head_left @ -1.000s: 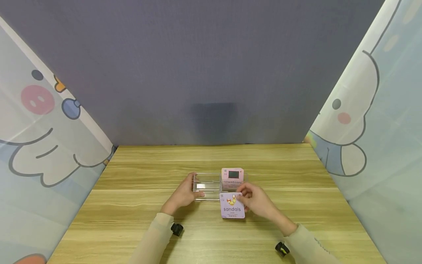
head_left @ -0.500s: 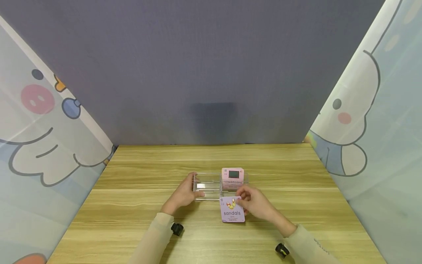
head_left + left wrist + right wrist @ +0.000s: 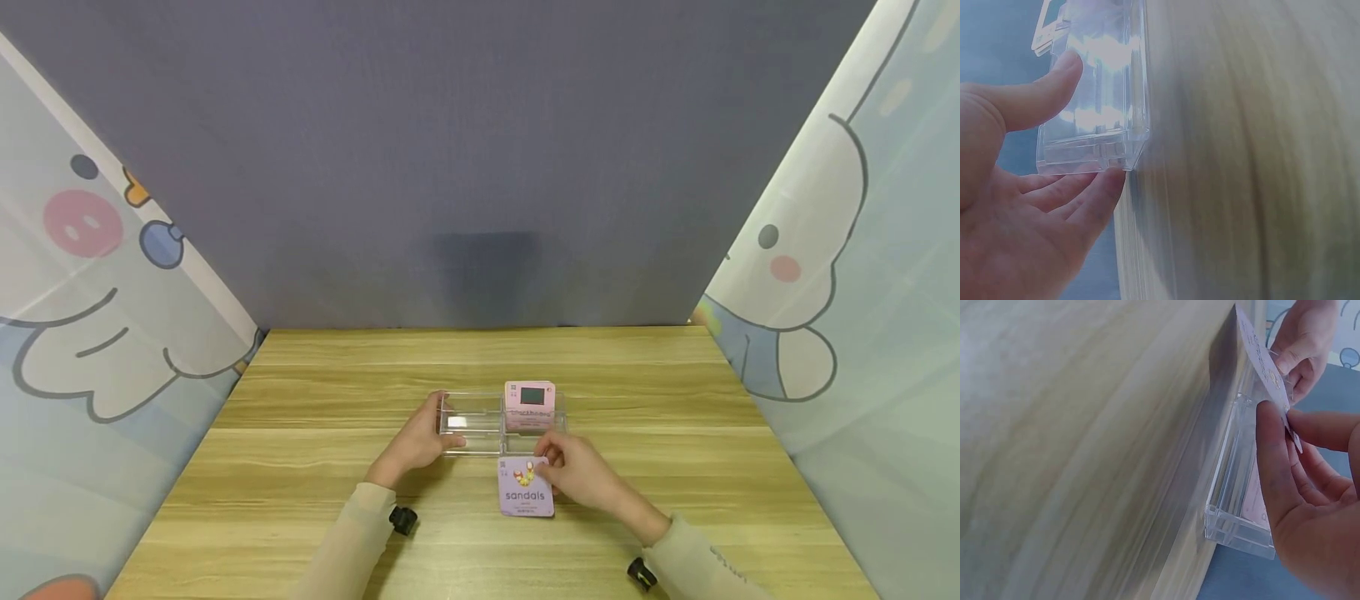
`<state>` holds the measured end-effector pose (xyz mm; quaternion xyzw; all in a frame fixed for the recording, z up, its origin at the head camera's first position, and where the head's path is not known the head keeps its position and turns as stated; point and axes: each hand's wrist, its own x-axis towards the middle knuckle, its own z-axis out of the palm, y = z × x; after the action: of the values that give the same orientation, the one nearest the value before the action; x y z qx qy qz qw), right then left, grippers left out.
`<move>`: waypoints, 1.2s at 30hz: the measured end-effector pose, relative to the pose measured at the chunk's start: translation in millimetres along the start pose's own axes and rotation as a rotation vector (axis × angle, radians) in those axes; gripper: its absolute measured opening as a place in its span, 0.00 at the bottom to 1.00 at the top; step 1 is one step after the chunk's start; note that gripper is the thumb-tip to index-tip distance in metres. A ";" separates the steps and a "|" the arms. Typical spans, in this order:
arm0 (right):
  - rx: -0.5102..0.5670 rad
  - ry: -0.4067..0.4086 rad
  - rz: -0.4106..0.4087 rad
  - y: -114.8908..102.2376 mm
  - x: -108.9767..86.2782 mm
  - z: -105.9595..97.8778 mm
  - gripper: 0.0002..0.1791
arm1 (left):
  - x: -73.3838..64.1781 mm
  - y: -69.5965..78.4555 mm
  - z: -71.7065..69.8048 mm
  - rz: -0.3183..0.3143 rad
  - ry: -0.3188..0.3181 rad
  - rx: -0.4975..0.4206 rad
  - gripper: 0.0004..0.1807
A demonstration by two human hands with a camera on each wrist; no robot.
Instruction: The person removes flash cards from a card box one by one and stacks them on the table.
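Observation:
A clear plastic divided box (image 3: pixel 471 425) lies on the table. My left hand (image 3: pixel 417 436) grips its left end; in the left wrist view the thumb (image 3: pixel 1063 78) lies over one side of the box and the fingers touch its end. My right hand (image 3: pixel 583 473) pinches a purple flash card (image 3: pixel 527 492) printed "sandals" by its upper right corner, between thumb and fingertips. This card hangs just in front of the box, apart from the table in the right wrist view. A pink card (image 3: pixel 531 402) with a blackboard picture stands in the box's back right compartment.
The wood-grain table (image 3: pixel 337 367) ends at a dark grey panel (image 3: pixel 480 167) behind. Cartoon-print curtains (image 3: pixel 892 333) close off both sides. A black wrist camera (image 3: pixel 402 521) sits on each sleeve.
My right hand has drawn the sandals card down, toward the front of the table and away from the box. The left hand and the box have stayed in place.

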<state>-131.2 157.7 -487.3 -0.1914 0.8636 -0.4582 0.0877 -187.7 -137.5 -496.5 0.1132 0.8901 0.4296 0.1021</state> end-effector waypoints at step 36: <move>-0.491 -0.029 -0.059 -6.2 -3.1 8.3 0.08 | -0.1 1.8 -0.8 -0.006 -0.004 -0.006 0.49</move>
<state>-124.1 149.6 -487.0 -0.2383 0.9418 -0.2342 0.0375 -187.7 -137.0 -494.5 0.1111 0.8888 0.4319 0.1055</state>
